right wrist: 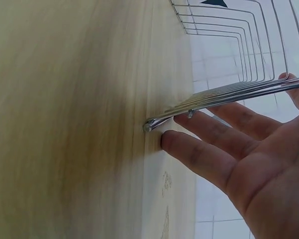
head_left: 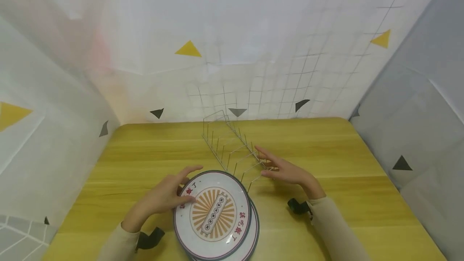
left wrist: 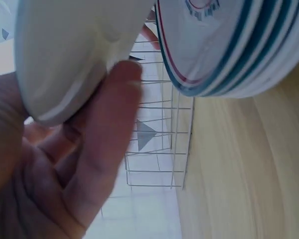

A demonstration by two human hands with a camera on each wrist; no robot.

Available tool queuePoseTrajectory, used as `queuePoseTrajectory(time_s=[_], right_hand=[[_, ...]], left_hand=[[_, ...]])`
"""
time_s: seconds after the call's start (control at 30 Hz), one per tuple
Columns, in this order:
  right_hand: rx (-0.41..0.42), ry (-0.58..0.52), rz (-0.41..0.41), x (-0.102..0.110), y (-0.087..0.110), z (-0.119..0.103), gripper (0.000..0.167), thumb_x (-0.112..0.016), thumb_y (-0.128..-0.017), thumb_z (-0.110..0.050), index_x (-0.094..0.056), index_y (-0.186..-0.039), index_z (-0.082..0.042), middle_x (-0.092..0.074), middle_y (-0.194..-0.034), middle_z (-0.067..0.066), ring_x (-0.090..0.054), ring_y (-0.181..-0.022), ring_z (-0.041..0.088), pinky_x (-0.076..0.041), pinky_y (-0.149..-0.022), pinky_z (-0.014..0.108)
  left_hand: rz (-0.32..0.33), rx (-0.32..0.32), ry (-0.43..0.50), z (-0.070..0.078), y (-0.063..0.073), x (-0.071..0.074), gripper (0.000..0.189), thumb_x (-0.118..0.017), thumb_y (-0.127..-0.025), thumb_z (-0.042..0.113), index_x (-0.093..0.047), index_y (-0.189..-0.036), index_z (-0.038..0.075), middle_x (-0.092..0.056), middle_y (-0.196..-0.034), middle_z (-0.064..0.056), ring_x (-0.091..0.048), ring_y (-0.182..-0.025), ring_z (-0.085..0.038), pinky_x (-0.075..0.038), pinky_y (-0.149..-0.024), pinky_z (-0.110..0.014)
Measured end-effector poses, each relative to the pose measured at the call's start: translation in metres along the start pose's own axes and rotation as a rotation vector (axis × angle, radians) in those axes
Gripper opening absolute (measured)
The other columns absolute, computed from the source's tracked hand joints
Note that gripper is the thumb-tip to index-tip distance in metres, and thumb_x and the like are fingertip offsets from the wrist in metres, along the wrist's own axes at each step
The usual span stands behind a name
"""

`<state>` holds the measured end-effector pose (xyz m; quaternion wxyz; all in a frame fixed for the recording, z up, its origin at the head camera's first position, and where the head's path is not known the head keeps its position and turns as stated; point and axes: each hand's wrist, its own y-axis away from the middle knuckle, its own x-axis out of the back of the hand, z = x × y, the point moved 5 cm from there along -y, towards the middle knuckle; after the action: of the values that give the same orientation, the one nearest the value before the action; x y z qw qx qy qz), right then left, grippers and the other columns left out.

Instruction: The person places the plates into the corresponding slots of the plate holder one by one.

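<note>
My left hand (head_left: 163,192) pinches the rim of a white plate (head_left: 214,212) with an orange sunburst and red lettering, thumb on its top face. In the left wrist view, this plate (left wrist: 74,55) is raised clear of a stack of plates (left wrist: 229,55) with teal rims. The head view mostly hides the stack beneath it. A wire dish rack (head_left: 217,154) stands just beyond the plates. My right hand (head_left: 286,171) is beside its right front end, fingers extended along the rail (right wrist: 224,99); whether they all touch it is unclear.
The rack and plates stand on a wood-grain table (head_left: 308,144). White sheeted walls (head_left: 253,31) with yellow and dark triangles close in the back and both sides. A black wrist device (head_left: 150,239) sits under the left sleeve, another (head_left: 298,206) by the right.
</note>
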<state>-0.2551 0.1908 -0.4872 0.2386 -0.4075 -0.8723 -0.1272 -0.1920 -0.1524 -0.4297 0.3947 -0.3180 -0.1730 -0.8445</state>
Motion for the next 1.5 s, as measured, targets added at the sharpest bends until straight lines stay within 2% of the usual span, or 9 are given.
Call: queuePoseTrajectory(time_s=[0.17,0.3,0.4,0.6,0.77,0.87,1.03,1.2,1.5], right_hand=[[-0.007,-0.003,0.006,-0.001,0.001,0.001,0.078,-0.057,-0.100,-0.022,-0.006,-0.158,-0.032,-0.024,-0.158,0.024,-0.041,-0.133,0.051,-0.041,-0.102,0.062],[-0.002,-0.002,0.012,-0.003,0.000,0.004,0.079,-0.057,-0.100,-0.019,-0.005,-0.159,-0.026,-0.024,-0.158,0.024,-0.041,-0.133,0.049,-0.042,-0.102,0.062],[0.005,-0.001,0.017,-0.004,-0.002,0.005,0.079,-0.057,-0.100,-0.016,-0.005,-0.159,-0.025,-0.025,-0.157,0.025,-0.041,-0.134,0.048,-0.041,-0.103,0.061],[0.004,-0.001,0.018,-0.005,-0.004,0.003,0.078,-0.056,-0.099,-0.017,-0.006,-0.159,-0.026,-0.025,-0.158,0.024,-0.038,-0.137,0.047,-0.039,-0.104,0.063],[-0.007,-0.001,0.017,-0.003,-0.003,0.001,0.078,-0.057,-0.100,-0.023,-0.006,-0.159,-0.027,-0.024,-0.158,0.024,-0.037,-0.137,0.048,-0.038,-0.105,0.064],[-0.013,-0.008,0.018,-0.004,-0.003,0.000,0.078,-0.057,-0.100,-0.026,-0.006,-0.159,-0.028,-0.025,-0.158,0.024,-0.038,-0.136,0.048,-0.039,-0.105,0.063],[-0.007,-0.018,0.019,-0.007,-0.003,0.001,0.077,-0.057,-0.100,-0.026,-0.007,-0.158,-0.033,-0.025,-0.158,0.023,-0.039,-0.135,0.048,-0.039,-0.105,0.062],[0.000,-0.021,0.024,-0.013,-0.006,0.000,0.077,-0.057,-0.100,-0.027,-0.007,-0.157,-0.037,-0.024,-0.159,0.020,-0.039,-0.137,0.045,-0.037,-0.107,0.062],[0.017,-0.028,-0.008,-0.021,-0.017,-0.011,0.077,-0.057,-0.100,-0.027,-0.007,-0.157,-0.036,-0.023,-0.159,0.021,-0.034,-0.141,0.042,-0.035,-0.109,0.060]], left_hand=[[0.036,-0.036,-0.006,0.004,-0.002,0.000,0.088,-0.084,-0.076,0.024,-0.036,-0.150,0.031,-0.069,-0.112,-0.003,-0.065,-0.084,-0.008,-0.055,-0.071,-0.024],[0.068,-0.099,0.035,0.011,-0.004,0.004,0.080,-0.081,-0.080,0.016,-0.041,-0.148,0.026,-0.064,-0.127,-0.005,-0.068,-0.093,-0.014,-0.057,-0.073,-0.024],[0.103,-0.165,0.031,0.022,-0.005,0.017,0.072,-0.077,-0.083,0.010,-0.045,-0.147,0.025,-0.063,-0.130,-0.005,-0.067,-0.091,-0.015,-0.058,-0.068,-0.024],[0.227,-0.302,-0.084,0.051,-0.014,0.074,0.064,-0.072,-0.086,0.002,-0.051,-0.144,0.019,-0.067,-0.118,-0.004,-0.059,-0.076,-0.008,-0.054,-0.058,-0.023],[0.486,-0.429,-0.270,0.073,-0.036,0.136,0.064,-0.074,-0.081,-0.006,-0.056,-0.139,0.014,-0.069,-0.113,-0.009,-0.052,-0.062,-0.006,-0.047,-0.048,-0.017],[0.638,-0.488,-0.387,0.080,-0.055,0.163,0.064,-0.073,-0.081,-0.008,-0.056,-0.139,0.013,-0.070,-0.110,-0.012,-0.047,-0.061,-0.007,-0.041,-0.047,-0.014],[0.771,-0.494,-0.494,0.065,-0.096,0.187,0.061,-0.068,-0.086,-0.007,-0.055,-0.140,0.017,-0.065,-0.090,-0.011,-0.039,-0.062,-0.011,-0.033,-0.052,-0.019],[0.758,-0.449,-0.499,0.040,-0.129,0.189,0.058,-0.065,-0.089,-0.004,-0.053,-0.142,0.019,-0.059,-0.084,-0.012,-0.036,-0.063,-0.016,-0.032,-0.054,-0.027],[0.657,-0.339,-0.518,0.006,-0.138,0.173,0.058,-0.059,-0.094,-0.002,-0.047,-0.146,0.021,-0.056,-0.087,-0.011,-0.044,-0.065,-0.019,-0.043,-0.058,-0.033]])
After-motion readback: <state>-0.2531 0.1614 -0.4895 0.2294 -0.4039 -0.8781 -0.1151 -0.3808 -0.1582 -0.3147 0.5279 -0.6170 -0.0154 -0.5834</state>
